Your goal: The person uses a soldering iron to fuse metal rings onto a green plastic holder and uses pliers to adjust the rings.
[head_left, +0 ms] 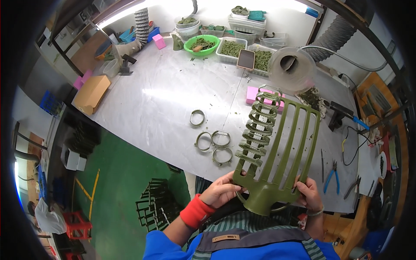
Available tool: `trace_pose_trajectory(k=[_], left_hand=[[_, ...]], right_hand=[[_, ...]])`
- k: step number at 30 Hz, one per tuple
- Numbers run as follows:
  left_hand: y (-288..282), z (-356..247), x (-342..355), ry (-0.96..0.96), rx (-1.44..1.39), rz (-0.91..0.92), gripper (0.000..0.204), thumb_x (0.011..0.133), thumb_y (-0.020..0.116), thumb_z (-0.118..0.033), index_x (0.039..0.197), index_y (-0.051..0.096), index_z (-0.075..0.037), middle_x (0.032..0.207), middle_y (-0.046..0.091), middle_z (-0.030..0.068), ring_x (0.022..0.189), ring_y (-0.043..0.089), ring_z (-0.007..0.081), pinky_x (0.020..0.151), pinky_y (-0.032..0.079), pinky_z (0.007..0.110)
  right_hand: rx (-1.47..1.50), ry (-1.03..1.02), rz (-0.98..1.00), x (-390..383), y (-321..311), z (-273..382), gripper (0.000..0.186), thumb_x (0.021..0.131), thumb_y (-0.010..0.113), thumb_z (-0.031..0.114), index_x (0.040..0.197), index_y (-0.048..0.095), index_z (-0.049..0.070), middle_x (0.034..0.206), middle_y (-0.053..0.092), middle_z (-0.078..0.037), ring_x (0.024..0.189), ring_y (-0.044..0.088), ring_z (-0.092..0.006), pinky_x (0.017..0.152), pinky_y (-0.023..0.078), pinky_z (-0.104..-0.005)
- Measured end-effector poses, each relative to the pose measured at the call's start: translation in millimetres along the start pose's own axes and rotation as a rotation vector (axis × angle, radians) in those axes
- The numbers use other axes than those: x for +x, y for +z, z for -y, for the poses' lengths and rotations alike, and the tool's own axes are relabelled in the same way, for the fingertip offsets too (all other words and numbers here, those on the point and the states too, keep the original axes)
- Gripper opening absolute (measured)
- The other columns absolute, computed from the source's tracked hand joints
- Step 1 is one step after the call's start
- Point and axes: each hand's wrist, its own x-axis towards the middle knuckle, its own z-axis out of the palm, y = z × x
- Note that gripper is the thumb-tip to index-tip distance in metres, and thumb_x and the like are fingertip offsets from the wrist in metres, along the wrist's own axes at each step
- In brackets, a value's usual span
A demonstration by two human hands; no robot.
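A green, fork-like slotted rack (262,197) with long parallel bars tilts up over the near edge of the grey table. My left hand (223,189) is closed on its lower left corner, thumb on top. At the lower right corner, my right hand (309,194) grips it too. Several green toothed bands (258,138) are stacked along the rack's leftmost bar; its other bars carry none. To the left of the rack, several loose green ring-shaped bands lie on the table, one band (197,118) apart from a small cluster of bands (221,138).
Blue-handled pliers (333,177) and a thin rod lie right of the rack. A pink block (255,94) sits behind it. A green basin (201,44), a tray of green pieces (232,48) and a phone (246,59) stand at the back, near a clear extraction hood (292,71).
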Motion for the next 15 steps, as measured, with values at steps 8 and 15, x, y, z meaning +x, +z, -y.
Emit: trace_pose_trajectory(k=[8, 15], left_hand=[[3.3, -51.8, -5.6, -0.194, 0.262, -0.045, 0.045, 0.104, 0.053, -0.006, 0.147, 0.046, 0.004, 0.143, 0.056, 0.0131, 0.126, 0.060, 0.0182, 0.107, 0.050, 0.033], [-44.4, -127.1, -16.3, 0.263, 0.829, -0.389, 0.029, 0.104, 0.058, -0.019, 0.123, 0.067, 0.000, 0.116, 0.071, 0.0094, 0.098, 0.068, 0.0159, 0.086, 0.055, 0.031]], right_hand=[[-0.082, -0.074, -0.012, -5.6, 5.0, 4.6, 0.023, 0.103, 0.058, 0.024, 0.104, 0.060, 0.001, 0.058, 0.047, 0.004, 0.041, 0.036, -0.0036, 0.040, 0.026, -0.0232], [-0.155, -0.180, -0.102, 44.8, 27.5, 35.0, 0.021, 0.105, 0.055, 0.018, 0.114, 0.059, -0.001, 0.087, 0.061, -0.003, 0.050, 0.048, -0.0066, 0.043, 0.036, -0.0223]])
